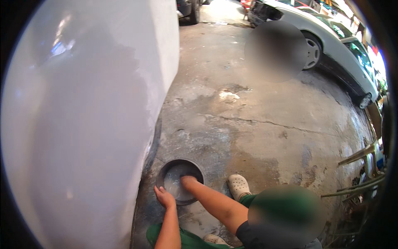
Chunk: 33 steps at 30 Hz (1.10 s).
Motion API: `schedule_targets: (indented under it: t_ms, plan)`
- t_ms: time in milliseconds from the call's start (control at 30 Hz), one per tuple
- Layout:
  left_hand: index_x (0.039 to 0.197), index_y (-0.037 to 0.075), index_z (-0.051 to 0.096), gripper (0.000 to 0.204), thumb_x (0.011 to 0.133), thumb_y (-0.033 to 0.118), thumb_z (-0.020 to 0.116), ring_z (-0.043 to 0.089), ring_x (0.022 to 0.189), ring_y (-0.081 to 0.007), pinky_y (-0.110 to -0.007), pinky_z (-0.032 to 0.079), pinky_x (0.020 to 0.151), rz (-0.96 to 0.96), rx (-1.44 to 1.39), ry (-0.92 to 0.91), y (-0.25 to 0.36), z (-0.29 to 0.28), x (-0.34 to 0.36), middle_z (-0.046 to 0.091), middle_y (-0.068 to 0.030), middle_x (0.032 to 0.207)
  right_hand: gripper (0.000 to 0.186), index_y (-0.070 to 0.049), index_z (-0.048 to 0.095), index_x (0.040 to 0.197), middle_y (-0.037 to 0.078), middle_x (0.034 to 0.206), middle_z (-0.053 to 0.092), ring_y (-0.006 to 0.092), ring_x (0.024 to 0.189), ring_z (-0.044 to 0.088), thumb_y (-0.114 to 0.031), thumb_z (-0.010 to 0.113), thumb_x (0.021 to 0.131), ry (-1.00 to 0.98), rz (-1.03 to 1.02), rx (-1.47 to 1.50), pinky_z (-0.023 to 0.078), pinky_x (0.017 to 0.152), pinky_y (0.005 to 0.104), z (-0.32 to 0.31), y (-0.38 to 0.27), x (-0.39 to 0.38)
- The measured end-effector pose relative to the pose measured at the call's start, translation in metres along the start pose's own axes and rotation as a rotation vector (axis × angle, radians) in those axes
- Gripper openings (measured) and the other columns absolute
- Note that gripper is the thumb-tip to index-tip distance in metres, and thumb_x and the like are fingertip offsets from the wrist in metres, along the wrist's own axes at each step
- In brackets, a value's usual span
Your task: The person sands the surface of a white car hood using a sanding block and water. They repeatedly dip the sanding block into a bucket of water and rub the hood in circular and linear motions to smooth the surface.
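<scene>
Basin (177, 164): stood near on the floor (265, 145), just right of the white panel (91, 124), with cloudy water (172, 182) in it.
Left hand (166, 197): touched the basin's near left rim; fingers lay against it, though I could not tell whether they gripped.
Right hand (188, 182): reached into the basin from the right; fingers hidden, so I could not tell if they were clenched, grasping or released.
Clogs (238, 186): one was right of the basin, one nearer.
Car (346, 58): stood far right.
</scene>
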<state>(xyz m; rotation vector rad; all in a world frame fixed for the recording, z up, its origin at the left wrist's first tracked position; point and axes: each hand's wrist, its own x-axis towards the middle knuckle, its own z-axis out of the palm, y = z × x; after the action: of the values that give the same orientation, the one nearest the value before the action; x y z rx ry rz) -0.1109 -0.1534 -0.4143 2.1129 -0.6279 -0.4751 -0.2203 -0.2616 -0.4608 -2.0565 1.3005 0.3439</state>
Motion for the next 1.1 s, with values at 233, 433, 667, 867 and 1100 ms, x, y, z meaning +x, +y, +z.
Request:
schedule_targets:
  t_ms: [233, 433, 667, 867, 1100]
  plan:
    - [0.145, -0.004, 0.05, 0.044, 0.108, 0.02, 0.05, 0.058, 0.129, -0.0478, -0.05, 0.046, 0.106, -0.009, 0.181, 0.01, 0.014, -0.006, -0.005, 0.06, -0.0321, 0.14, 0.039, -0.001, 0.068, 0.131, 0.023, 0.127, 0.071, 0.0409, 0.123, 0.066, -0.024, 0.059, 0.101, -0.044, -0.16, 0.295, 0.052, 0.105, 0.0476, -0.175, -0.028, -0.122]
    - [0.146, 0.001, 0.048, 0.044, 0.109, 0.024, 0.046, 0.059, 0.125, -0.0499, -0.054, 0.047, 0.103, -0.111, 0.303, -0.05, 0.036, -0.018, -0.024, 0.062, -0.0314, 0.136, 0.056, -0.009, 0.052, 0.151, 0.028, 0.148, 0.053, 0.0443, 0.136, 0.053, -0.009, 0.069, 0.097, 1.06, -0.719, 0.906, 0.045, 0.113, 0.0471, -0.252, -0.13, -0.14]
    - [0.137, 0.001, 0.053, 0.038, 0.107, 0.023, 0.049, 0.063, 0.115, -0.053, -0.058, 0.049, 0.097, -0.115, 0.385, 0.029, 0.039, -0.012, -0.032, 0.067, -0.0325, 0.125, 0.062, -0.015, 0.054, 0.152, 0.025, 0.154, 0.048, 0.0431, 0.14, 0.049, -0.004, 0.071, 0.094, 1.435, -0.943, 0.939, 0.045, 0.113, 0.0494, -0.328, -0.201, -0.029]
    - [0.142, 0.001, 0.051, 0.054, 0.105, 0.041, 0.053, 0.059, 0.124, -0.0476, -0.058, 0.046, 0.103, -0.053, 0.623, -0.149, 0.01, -0.024, -0.009, 0.063, -0.0299, 0.133, 0.053, -0.02, 0.059, 0.148, 0.019, 0.15, 0.057, 0.0352, 0.135, 0.058, -0.009, 0.068, 0.097, 1.395, -1.017, 1.079, 0.044, 0.114, 0.0455, -0.362, -0.216, -0.096]
    - [0.141, 0.003, 0.055, 0.059, 0.101, 0.045, 0.061, 0.06, 0.127, -0.0426, -0.051, 0.048, 0.104, 0.023, 0.456, -0.089, 0.012, -0.009, 0.003, 0.063, -0.0239, 0.139, 0.035, -0.027, 0.076, 0.126, 0.008, 0.149, 0.061, 0.0251, 0.134, 0.061, -0.017, 0.068, 0.094, 1.575, -1.625, 0.37, 0.048, 0.112, 0.0458, -0.306, -0.208, -0.114]
